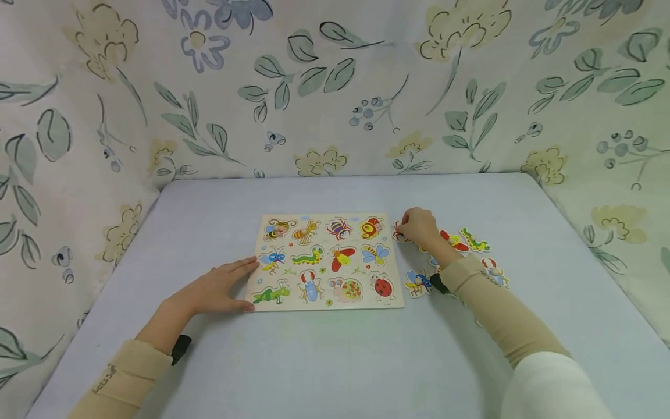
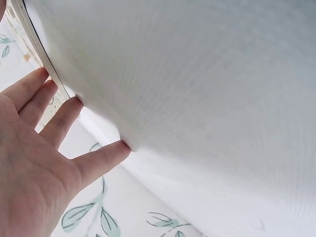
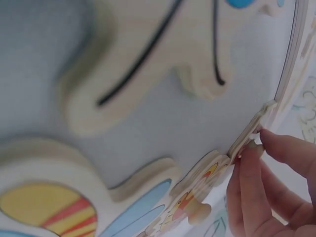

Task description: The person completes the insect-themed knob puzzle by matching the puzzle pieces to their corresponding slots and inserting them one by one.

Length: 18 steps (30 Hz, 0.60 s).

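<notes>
A wooden insect puzzle board [image 1: 324, 273] lies flat on the table, bearing rows of printed insects. My left hand [image 1: 222, 288] rests at its left edge, fingers extended and thumb spread near the lower corner; in the left wrist view its fingertips [image 2: 74, 102] meet the table beside the edge. Just past the board's right side, my right hand [image 1: 419, 226] pinches a red-and-dark puzzle piece [image 1: 400, 231]. In the right wrist view, thumb and fingers [image 3: 276, 143] close on the top of that thin wooden piece [image 3: 247, 132], whose picture is mostly hidden by the hand.
Loose pieces lie right of the board, including a green caterpillar [image 1: 475, 240], a blue mosquito [image 1: 417, 284] and a red-horned beetle [image 1: 494, 272]. Others are partly under the right forearm. One piece has a wooden knob [image 3: 200, 212]. Floral cloth [image 1: 335, 87] borders the table.
</notes>
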Available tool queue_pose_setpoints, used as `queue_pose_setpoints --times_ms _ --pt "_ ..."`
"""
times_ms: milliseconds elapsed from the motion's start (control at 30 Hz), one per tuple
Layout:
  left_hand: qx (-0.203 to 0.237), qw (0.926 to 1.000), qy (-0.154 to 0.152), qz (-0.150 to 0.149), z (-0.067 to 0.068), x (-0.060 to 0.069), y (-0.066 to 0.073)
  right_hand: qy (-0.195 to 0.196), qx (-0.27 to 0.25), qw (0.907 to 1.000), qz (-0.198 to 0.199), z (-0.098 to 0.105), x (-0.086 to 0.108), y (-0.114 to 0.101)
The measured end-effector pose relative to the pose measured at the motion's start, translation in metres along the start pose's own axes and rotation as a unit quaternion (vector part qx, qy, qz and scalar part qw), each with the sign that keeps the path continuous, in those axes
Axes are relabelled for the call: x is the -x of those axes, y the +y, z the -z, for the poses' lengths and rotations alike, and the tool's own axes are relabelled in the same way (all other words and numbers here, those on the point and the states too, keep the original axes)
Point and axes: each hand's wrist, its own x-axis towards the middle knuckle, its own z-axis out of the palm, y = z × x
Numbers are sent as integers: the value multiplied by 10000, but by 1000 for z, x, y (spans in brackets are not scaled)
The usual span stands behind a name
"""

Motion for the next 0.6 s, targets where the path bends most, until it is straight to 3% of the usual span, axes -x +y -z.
queue_pose_setpoints --times_ms 200,600 --pt "-15 10000 29 -1 2 0 1 39 -76 9999 -69 2 1 0" --pt "-12 10000 2 52 0 0 1 225 -250 9992 231 0 2 2"
